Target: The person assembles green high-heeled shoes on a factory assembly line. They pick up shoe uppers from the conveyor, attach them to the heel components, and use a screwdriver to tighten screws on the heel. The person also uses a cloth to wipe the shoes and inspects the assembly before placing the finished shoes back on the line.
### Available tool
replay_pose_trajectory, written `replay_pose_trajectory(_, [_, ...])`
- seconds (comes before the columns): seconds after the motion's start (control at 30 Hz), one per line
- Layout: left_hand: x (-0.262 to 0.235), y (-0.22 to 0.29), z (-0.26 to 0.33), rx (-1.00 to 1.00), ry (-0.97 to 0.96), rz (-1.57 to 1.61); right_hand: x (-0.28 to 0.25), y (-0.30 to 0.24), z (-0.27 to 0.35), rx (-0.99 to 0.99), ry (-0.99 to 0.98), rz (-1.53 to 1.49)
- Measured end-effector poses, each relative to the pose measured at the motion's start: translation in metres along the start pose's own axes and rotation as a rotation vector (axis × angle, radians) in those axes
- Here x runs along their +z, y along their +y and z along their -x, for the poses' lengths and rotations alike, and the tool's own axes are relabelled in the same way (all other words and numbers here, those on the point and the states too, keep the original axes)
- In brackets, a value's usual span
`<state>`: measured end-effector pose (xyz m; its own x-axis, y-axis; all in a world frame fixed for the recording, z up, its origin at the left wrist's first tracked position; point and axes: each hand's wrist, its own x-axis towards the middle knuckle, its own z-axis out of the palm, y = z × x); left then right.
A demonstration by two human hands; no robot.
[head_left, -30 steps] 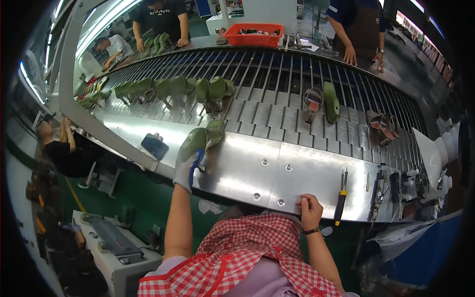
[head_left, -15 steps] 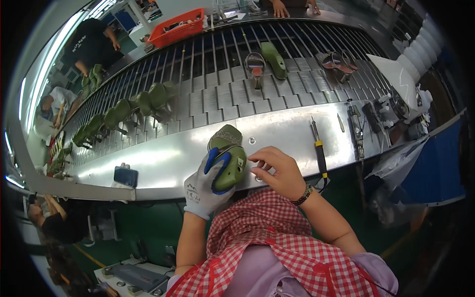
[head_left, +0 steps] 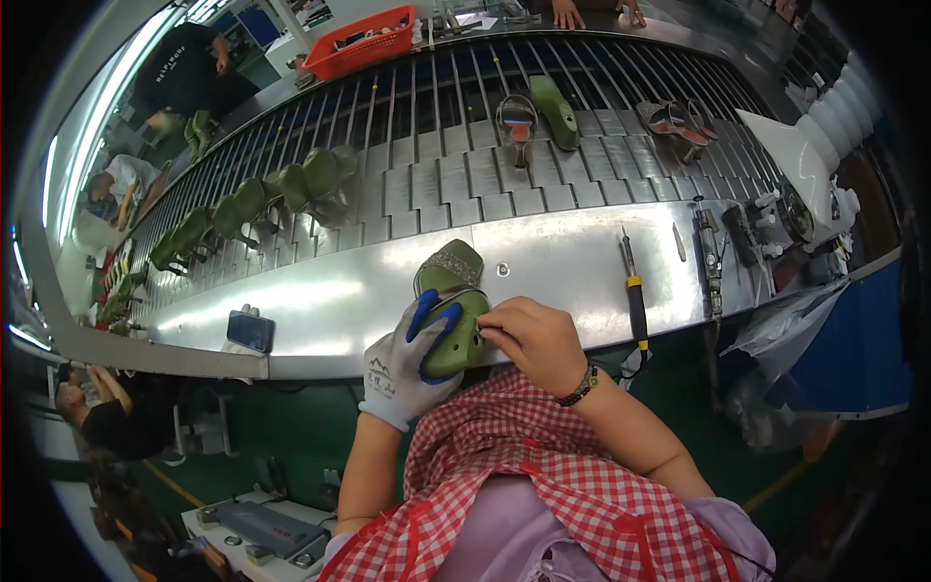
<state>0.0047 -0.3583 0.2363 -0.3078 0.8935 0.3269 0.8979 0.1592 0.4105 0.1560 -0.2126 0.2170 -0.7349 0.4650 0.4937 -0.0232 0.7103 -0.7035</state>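
Note:
My left hand (head_left: pixel 402 364), in a white glove with blue fingertips, grips a green shoe last (head_left: pixel 449 354) over the front edge of the bench. A glittery sandal strap (head_left: pixel 454 266) crosses the last's far end, and a thin strap lies around its middle. My bare right hand (head_left: pixel 533 338) is closed in a pinch at the last's right side, beside a small dark hole. What sits between those fingertips is too small to make out. To the right on the metal bench (head_left: pixel 388 291) lies a thin-tipped tool with a black and yellow handle (head_left: pixel 636 306) and a cord.
Beyond the bench a slatted conveyor (head_left: pixel 417 184) carries a row of green lasts (head_left: pixel 250 202), a sandal (head_left: pixel 517 124), a single last (head_left: pixel 555 112) and more sandals (head_left: pixel 676 124). A phone (head_left: pixel 250 331) rests at left, a white hose nozzle (head_left: pixel 795 145) at right. An orange basket (head_left: pixel 364 47) stands behind.
My right hand has moved left onto the last's side, its fingers closing to a pinch. A light patch seen there before is now gone from sight. The whole view has shifted slightly.

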Motion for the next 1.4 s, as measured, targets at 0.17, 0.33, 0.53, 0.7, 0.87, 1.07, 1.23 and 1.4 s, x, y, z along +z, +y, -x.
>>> replay_pose_trajectory(0.17, [0.001, -0.001, -0.004, 0.019, -0.033, 0.006, -0.007, 0.007, -0.002, -0.126, -0.022, 0.074])
replay_pose_trajectory(0.33, [-0.005, -0.003, 0.003, 0.042, 0.012, -0.027, -0.008, 0.006, -0.010, -0.311, -0.070, 0.123])
replay_pose_trajectory(0.53, [-0.009, -0.001, -0.002, 0.076, 0.022, -0.005, -0.012, 0.010, -0.009, -0.415, -0.081, 0.232])
replay_pose_trajectory(0.7, [-0.009, -0.004, -0.001, 0.094, 0.043, 0.000, -0.007, 0.008, -0.006, -0.413, -0.074, 0.285])
replay_pose_trajectory(0.87, [-0.015, 0.000, 0.000, 0.001, -0.008, 0.038, 0.000, 0.005, -0.006, -0.422, 0.002, 0.291])
replay_pose_trajectory(1.07, [-0.018, 0.000, 0.000, 0.022, 0.019, 0.014, 0.009, -0.008, -0.013, -0.338, 0.129, 0.277])
replay_pose_trajectory(1.23, [-0.017, 0.000, -0.003, -0.115, -0.049, 0.135, 0.011, -0.009, -0.019, -0.203, 0.111, 0.180])
replay_pose_trajectory(1.4, [-0.023, -0.011, 0.004, -0.100, -0.012, 0.184, 0.013, -0.014, -0.019, -0.280, 0.089, 0.198])
